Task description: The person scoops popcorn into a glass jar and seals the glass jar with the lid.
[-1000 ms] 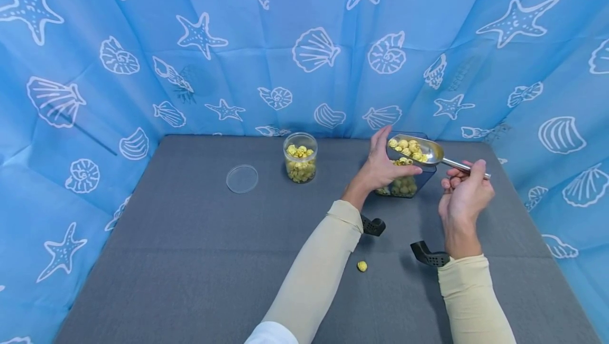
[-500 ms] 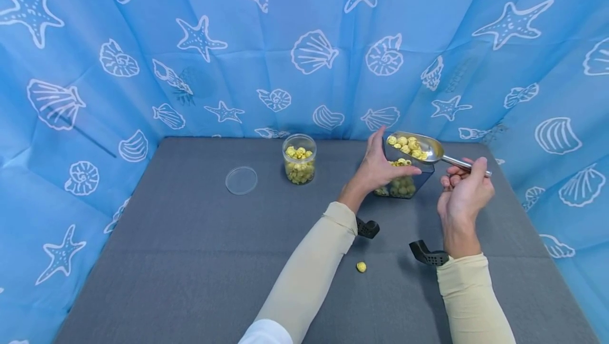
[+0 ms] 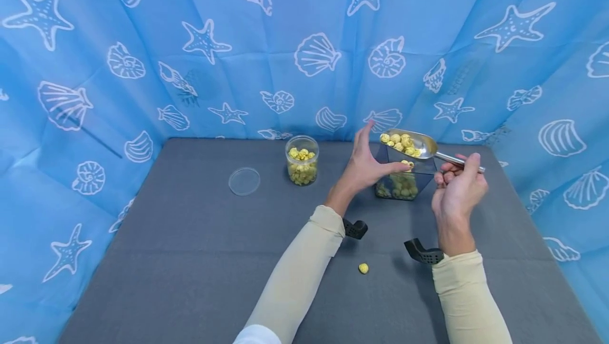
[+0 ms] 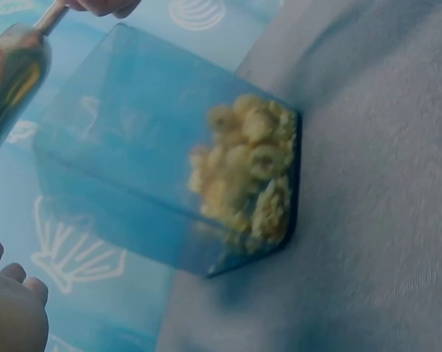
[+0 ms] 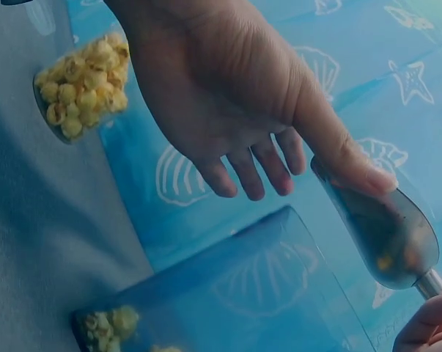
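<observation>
My right hand (image 3: 459,196) grips the handle of a metal scoop (image 3: 430,148), which carries several pieces of yellow popcorn (image 3: 399,142). The scoop is above a see-through bluish bin (image 3: 425,181) partly filled with popcorn. Left of the bin, my left hand (image 3: 360,168) has its fingers stretched out, and its thumb overlaps the near rim in the head view. In the right wrist view, the left hand (image 5: 228,95) is beside the bin (image 5: 257,275), with the thumb in front of the scoop bowl (image 5: 396,242). Popcorn (image 4: 250,161) lies at the bin's bottom in the left wrist view.
A clear round jar (image 3: 287,152) of popcorn stands toward the back of the grey-covered table (image 3: 190,259). Its size matches a clear flat lid (image 3: 245,181) lying to its left. One loose popcorn piece (image 3: 363,268) lies near the front. A blue shell-print curtain (image 3: 266,32) surrounds the table.
My left hand has come away from the bin and moved left, its fingers straightening. The loaded scoop has shifted slightly left, with my right hand still on its handle.
</observation>
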### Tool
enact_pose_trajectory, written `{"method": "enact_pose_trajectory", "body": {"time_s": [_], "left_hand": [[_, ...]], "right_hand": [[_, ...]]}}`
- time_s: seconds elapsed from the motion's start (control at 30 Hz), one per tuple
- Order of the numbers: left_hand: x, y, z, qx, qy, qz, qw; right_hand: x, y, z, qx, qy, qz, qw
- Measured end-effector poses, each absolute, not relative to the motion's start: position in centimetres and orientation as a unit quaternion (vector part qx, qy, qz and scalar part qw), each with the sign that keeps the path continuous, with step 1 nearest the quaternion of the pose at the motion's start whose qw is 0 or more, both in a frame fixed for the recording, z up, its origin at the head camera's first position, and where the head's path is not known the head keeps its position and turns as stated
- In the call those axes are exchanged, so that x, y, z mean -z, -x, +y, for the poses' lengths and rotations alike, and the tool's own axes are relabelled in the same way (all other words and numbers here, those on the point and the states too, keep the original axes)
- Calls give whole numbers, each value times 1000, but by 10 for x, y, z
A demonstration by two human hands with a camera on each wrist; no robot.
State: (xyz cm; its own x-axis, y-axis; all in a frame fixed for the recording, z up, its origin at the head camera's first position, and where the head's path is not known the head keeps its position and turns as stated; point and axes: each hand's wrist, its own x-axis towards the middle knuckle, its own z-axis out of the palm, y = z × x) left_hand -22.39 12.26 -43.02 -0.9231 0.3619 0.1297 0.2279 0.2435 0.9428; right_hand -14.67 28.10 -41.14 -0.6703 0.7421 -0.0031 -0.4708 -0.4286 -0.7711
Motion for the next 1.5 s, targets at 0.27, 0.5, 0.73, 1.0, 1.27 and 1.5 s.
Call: {"method": "enact_pose_trajectory", "body": {"time_s": [0.27, 0.5, 0.73, 1.0, 1.27, 1.5], "left_hand": [[424, 223, 102, -592, -187, 784, 34], [419, 222, 84, -598, -188, 779, 2], [416, 219, 63, -594, -173, 785, -33], [409, 221, 41, -588, -161, 791, -58], [407, 226, 15, -587, -157, 789, -89], [415, 236, -8, -573, -168, 792, -128]], "right_hand": [[408, 153, 267, -827, 171, -402, 353], [408, 156, 251, -831, 155, -416, 334], [410, 160, 233, -833, 143, -432, 314], [408, 165, 219, -824, 135, -466, 291], [408, 170, 206, -825, 104, -483, 274], [407, 174, 194, -825, 88, -490, 267]]}}
